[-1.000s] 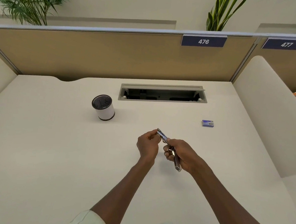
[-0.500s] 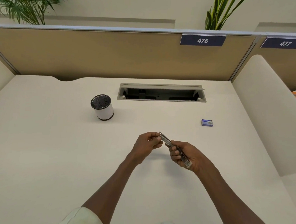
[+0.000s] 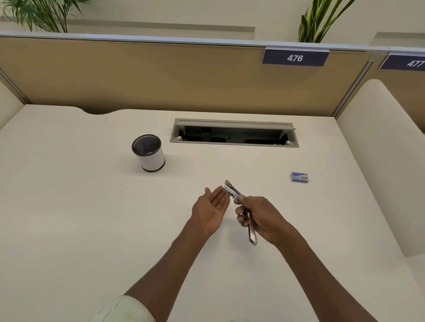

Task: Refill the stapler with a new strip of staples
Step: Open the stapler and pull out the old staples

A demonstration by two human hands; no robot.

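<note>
A small metal plier-type stapler [image 3: 232,191] is gripped in my right hand [image 3: 262,218], its head pointing up and left, its handle [image 3: 251,231] sticking out below my fingers. My left hand [image 3: 211,208] lies palm up, fingers apart, right beside the stapler's head, and I see nothing in it. A small blue box of staples [image 3: 299,177] rests on the desk to the far right of my hands.
A white cylindrical pen cup [image 3: 149,155] with a dark mesh rim stands at the left back. An open grey cable tray [image 3: 234,132] is set into the desk behind. Tan partition panels close the back, a cream divider [image 3: 386,156] the right side.
My left hand has let go of the stapler's head and turned palm up with fingers spread. My right hand has tilted the stapler so its handle points down.
</note>
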